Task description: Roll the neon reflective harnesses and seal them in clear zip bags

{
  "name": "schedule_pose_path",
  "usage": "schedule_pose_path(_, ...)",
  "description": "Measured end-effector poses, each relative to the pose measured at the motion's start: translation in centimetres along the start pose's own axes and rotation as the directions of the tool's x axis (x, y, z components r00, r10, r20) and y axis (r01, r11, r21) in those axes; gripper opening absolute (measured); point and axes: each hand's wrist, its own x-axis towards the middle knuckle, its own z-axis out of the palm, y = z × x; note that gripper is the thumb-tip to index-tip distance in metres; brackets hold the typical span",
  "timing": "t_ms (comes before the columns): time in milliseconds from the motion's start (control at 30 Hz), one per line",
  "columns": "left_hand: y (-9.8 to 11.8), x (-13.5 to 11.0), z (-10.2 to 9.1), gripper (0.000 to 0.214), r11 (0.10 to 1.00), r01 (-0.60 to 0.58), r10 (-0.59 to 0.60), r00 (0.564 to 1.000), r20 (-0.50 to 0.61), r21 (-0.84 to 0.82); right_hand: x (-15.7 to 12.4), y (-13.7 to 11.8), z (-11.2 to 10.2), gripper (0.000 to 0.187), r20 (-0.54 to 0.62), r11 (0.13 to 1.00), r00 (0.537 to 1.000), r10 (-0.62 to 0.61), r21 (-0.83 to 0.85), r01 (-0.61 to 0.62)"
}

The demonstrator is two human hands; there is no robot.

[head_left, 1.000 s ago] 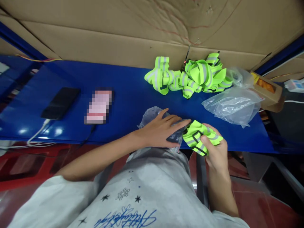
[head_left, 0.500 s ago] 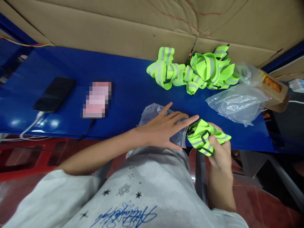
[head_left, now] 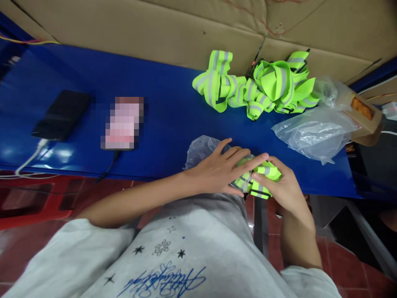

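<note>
My right hand grips a folded bundle of neon-yellow reflective strap with grey stripes and black buckles. The bundle's left part is inside the mouth of a clear plastic bag at the table's front edge. Over this bag lies my left hand, its fingers spread; the index fingertip and thumb are at either side of the bag's mouth. Much of the bag is hidden under the palm.
A heap of loose reflective straps lies at the back of the blue table. To its right are more clear bags and a brown cardboard box. Two phones, a black one and a lit one, lie left with cables.
My right hand has moved left and pushed the strap bundle partly into the bag. My left hand has stayed spread over the bag. The view has shifted slightly.
</note>
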Motion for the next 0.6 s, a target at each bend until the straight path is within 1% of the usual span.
schedule_pose_path(133, 0.0, 0.0, -0.2, 0.107, 0.998, 0.001, 0.002, 1.0, -0.03, 0.069, 0.0, 0.1, 0.7, 0.058, 0.03, 0.984, 0.989, -0.145, 0.11, 0.141)
schedule_pose_path(200, -0.1, 0.0, -0.5, 0.109, 0.998, 0.007, -0.005, 0.999, -0.036, 0.067, -0.3, 0.4, 1.0, 0.055, 0.019, 0.971, 0.977, -0.212, 0.117, 0.209)
schedule_pose_path(233, -0.1, 0.0, -0.6, 0.11, 0.998, 0.016, -0.014, 0.999, -0.04, 0.061, -0.5, 0.5, 1.2, 0.049, -0.007, 0.968, 0.973, -0.232, 0.098, 0.232)
schedule_pose_path(300, -0.1, 0.1, -0.8, 0.112, 0.997, 0.04, -0.037, 0.998, -0.05, 0.065, -0.7, 0.5, 1.7, 0.032, -0.103, 0.963, 0.959, -0.265, 0.027, 0.269)
schedule_pose_path(367, 0.0, 0.2, -0.9, 0.113, 0.994, 0.057, -0.052, 0.998, -0.047, 0.093, -0.7, 0.5, 2.3, 0.018, -0.19, 0.952, 0.933, -0.304, -0.045, 0.301)
schedule_pose_path(400, 0.1, 0.3, -0.9, 0.114, 0.992, 0.063, -0.059, 0.997, -0.039, 0.108, -0.7, 0.5, 2.6, 0.014, -0.219, 0.946, 0.92, -0.324, -0.078, 0.314)
schedule_pose_path(467, 0.2, 0.4, -0.8, 0.115, 0.99, 0.066, -0.064, 0.998, -0.02, 0.127, -0.5, 0.5, 3.0, 0.012, -0.253, 0.935, 0.901, -0.352, -0.138, 0.327)
schedule_pose_path(500, 0.2, 0.4, -0.7, 0.115, 0.989, 0.065, -0.064, 0.998, -0.014, 0.129, -0.4, 0.6, 3.2, 0.012, -0.257, 0.933, 0.899, -0.355, -0.16, 0.323)
schedule_pose_path(600, 0.2, 0.5, -0.4, 0.114, 0.989, 0.054, -0.053, 0.999, -0.013, 0.138, -0.3, 0.5, 3.3, 0.014, -0.208, 0.935, 0.917, -0.341, -0.179, 0.307)
